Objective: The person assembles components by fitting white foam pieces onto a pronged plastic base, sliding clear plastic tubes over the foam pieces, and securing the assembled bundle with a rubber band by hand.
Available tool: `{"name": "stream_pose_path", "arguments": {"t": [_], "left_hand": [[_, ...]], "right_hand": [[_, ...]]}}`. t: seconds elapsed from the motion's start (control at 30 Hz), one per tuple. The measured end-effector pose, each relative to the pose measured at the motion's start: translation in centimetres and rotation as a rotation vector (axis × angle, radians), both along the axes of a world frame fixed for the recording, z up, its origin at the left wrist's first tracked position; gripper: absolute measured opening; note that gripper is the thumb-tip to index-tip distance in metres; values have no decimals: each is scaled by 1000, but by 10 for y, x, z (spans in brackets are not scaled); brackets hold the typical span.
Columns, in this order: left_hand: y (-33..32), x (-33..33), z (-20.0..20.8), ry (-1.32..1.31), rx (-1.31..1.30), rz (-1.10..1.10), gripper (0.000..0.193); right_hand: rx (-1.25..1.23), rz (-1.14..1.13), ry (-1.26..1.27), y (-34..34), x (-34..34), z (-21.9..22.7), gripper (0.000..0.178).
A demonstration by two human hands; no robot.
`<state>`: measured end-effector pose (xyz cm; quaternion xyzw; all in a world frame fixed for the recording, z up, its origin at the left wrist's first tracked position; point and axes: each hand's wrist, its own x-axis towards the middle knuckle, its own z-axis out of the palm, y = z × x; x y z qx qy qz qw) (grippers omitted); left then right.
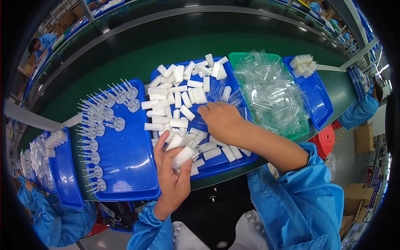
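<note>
My left hand (pixel 173 175) is closed around a white plastic piece (pixel 183 156) with thin pale prongs on its right side. It is held over the near edge of a blue tray (pixel 198 174) heaped with white cylinders (pixel 178 99). Over the right half of this tray, my right hand (pixel 223 121) has its fingers curled down by some clear tubes (pixel 217 89). Its fingertips are partly hidden, so what they grip cannot be made out.
On the left, another blue tray (pixel 125 166) bears white round bases with upright pins (pixel 109 100). To the right stand a green tray (pixel 239 58) piled with clear plastic tubes (pixel 273 93) and a blue tray (pixel 318 100) with white pronged parts (pixel 303 65). People in blue sit on both sides.
</note>
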<state>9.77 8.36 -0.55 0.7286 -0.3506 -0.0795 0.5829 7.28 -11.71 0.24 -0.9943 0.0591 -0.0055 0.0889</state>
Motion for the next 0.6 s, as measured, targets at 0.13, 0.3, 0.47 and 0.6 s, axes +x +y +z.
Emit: {"name": "stream_pose_path", "arguments": {"t": [0.13, 0.3, 0.47, 0.6], "left_hand": [[1, 0, 3, 60, -42, 4, 24], [1, 2, 4, -27, 26, -15, 23], [-5, 0, 4, 27, -15, -59, 23], [-8, 0, 5, -19, 12, -96, 23]], "right_hand": [[160, 61, -167, -1, -22, 28, 26], [667, 17, -306, 1, -49, 45, 24], [1366, -182, -264, 6, -68, 33, 31], [1686, -218, -421, 11, -68, 25, 40]]}}
